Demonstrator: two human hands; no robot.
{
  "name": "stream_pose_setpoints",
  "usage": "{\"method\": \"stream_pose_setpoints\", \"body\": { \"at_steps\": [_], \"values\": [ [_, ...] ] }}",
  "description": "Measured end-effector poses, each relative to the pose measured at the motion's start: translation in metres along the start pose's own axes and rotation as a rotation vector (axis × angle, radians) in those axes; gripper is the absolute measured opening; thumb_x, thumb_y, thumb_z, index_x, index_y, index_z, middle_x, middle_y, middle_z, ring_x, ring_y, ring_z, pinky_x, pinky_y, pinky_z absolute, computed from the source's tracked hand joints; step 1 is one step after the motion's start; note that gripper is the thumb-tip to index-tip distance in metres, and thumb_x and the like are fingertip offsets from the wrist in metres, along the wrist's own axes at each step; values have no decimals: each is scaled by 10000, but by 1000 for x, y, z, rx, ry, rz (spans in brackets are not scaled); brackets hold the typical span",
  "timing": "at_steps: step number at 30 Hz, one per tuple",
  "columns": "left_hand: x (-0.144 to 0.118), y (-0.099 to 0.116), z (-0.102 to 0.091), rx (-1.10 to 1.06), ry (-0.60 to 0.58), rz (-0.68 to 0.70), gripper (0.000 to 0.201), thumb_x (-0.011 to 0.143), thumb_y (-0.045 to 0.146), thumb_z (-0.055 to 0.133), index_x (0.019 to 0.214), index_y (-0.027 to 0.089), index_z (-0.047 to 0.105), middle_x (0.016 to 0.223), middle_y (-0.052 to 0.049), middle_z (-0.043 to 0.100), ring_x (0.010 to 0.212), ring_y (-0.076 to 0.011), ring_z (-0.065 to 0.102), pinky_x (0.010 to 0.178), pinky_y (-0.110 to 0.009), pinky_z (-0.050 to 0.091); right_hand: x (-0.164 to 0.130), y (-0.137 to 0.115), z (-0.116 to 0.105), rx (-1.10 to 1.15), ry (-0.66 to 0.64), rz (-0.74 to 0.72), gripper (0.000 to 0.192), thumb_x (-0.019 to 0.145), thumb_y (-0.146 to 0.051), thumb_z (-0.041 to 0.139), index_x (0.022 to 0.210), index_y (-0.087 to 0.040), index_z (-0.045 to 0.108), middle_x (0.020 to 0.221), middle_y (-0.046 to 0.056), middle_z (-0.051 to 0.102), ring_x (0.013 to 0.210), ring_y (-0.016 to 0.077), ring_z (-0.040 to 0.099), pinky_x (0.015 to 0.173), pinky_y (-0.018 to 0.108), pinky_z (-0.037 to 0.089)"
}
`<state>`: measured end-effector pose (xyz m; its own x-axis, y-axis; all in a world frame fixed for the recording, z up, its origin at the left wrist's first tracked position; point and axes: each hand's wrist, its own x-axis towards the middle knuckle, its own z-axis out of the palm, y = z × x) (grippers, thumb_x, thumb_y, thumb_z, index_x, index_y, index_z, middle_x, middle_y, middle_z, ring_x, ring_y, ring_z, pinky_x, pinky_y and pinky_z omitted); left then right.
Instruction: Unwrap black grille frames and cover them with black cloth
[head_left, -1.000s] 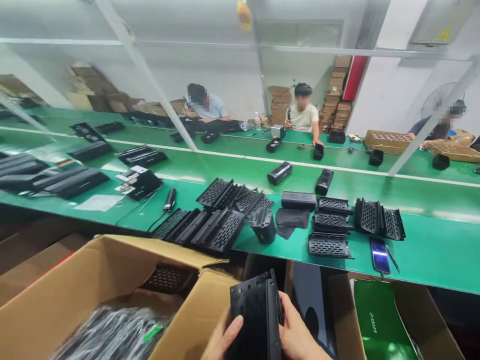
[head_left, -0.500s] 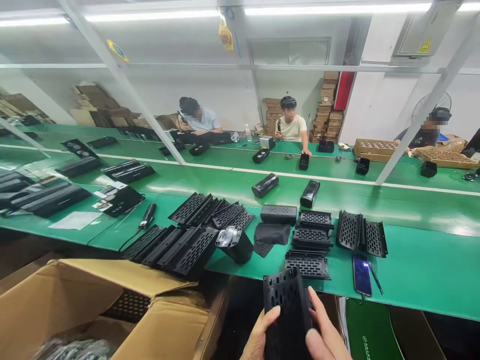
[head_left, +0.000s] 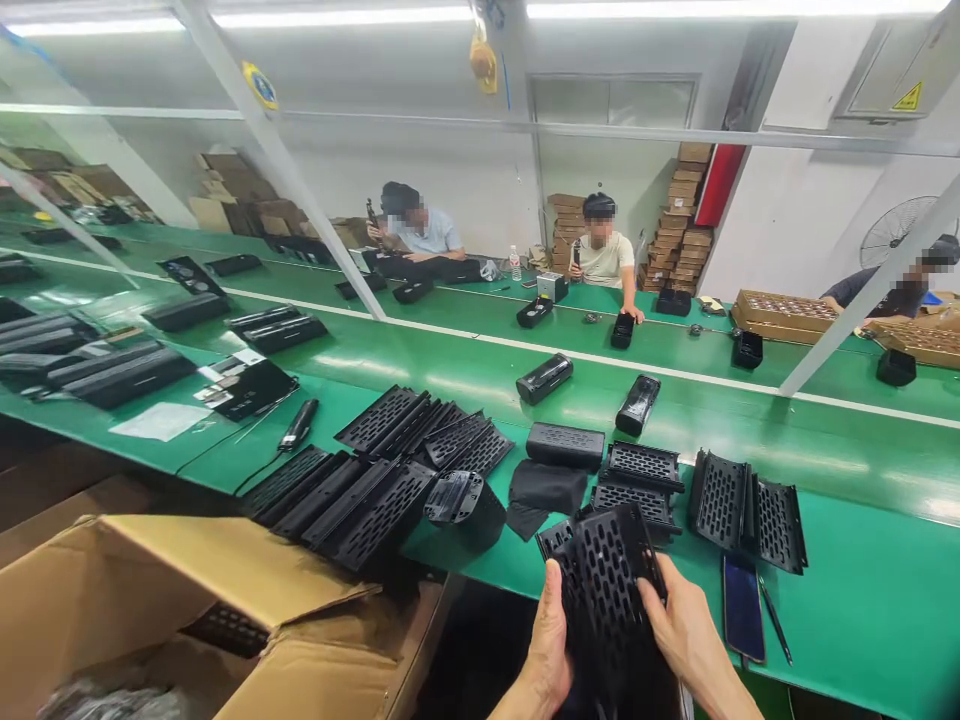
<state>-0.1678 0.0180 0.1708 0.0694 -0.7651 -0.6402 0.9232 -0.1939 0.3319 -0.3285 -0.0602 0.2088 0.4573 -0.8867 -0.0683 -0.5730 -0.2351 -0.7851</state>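
Both of my hands hold a stack of black perforated plastic panels (head_left: 611, 590) low at the table's near edge. My left hand (head_left: 551, 640) grips the stack's left side and my right hand (head_left: 686, 630) its right side. Just beyond lie more stacked panels (head_left: 641, 475) on the green table (head_left: 862, 600), a black cloth (head_left: 547, 490) and a black grille-faced speaker body (head_left: 564, 445). A row of leaning panels (head_left: 375, 475) spreads to the left, with a black plastic housing (head_left: 465, 505) beside it.
An open cardboard box (head_left: 225, 600) stands at lower left. A phone (head_left: 742, 607) and pen (head_left: 774, 618) lie at right beside upright panels (head_left: 746, 505). Black cylindrical parts (head_left: 544, 378) sit on the middle belt. Three other people sit across the far side.
My hands have raised the panel stack from beside the box up to the table edge, in front of the flat piles. The view has swung up and to the right.
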Motion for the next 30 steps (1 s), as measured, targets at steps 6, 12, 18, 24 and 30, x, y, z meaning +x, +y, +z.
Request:
{"method": "stream_pose_setpoints", "body": {
  "at_steps": [6,12,18,24,30],
  "values": [
    [44,31,30,-182,-28,-173,540,887,505,646,1255,114,698,1084,-163,775,1123,-355,710,1070,-526,505,71,-2,-55,-98,22,-37,442,977,-498,427,1215,-171,604,1146,121,716,1001,254,692,881,334,538],
    [57,58,38,-212,154,-115,459,904,448,639,1172,84,718,926,-149,787,938,-323,758,943,-475,580,205,0,-129,-531,-266,-123,327,938,-263,427,1161,-146,635,1136,129,703,1050,256,659,953,352,502],
    [53,61,41,-273,317,-17,408,930,406,620,1154,79,712,937,-146,782,929,-306,758,919,-454,595,303,47,-90,-636,-522,-66,357,805,-86,525,1075,-159,747,1007,93,737,995,246,679,918,318,501],
    [58,47,55,-313,425,109,409,908,425,634,1165,115,703,1015,-129,777,1017,-301,740,954,-432,589,293,55,-78,-626,-437,-89,536,852,-156,586,1380,-75,622,1233,220,633,1143,314,597,1066,447,423],
    [92,25,93,-352,369,132,466,955,476,536,1249,140,670,1218,-126,738,1138,-294,699,994,-427,578,218,22,-83,-318,-593,-167,443,978,-472,530,1291,-191,670,1141,81,713,1000,226,674,896,332,548]
  ]
}}
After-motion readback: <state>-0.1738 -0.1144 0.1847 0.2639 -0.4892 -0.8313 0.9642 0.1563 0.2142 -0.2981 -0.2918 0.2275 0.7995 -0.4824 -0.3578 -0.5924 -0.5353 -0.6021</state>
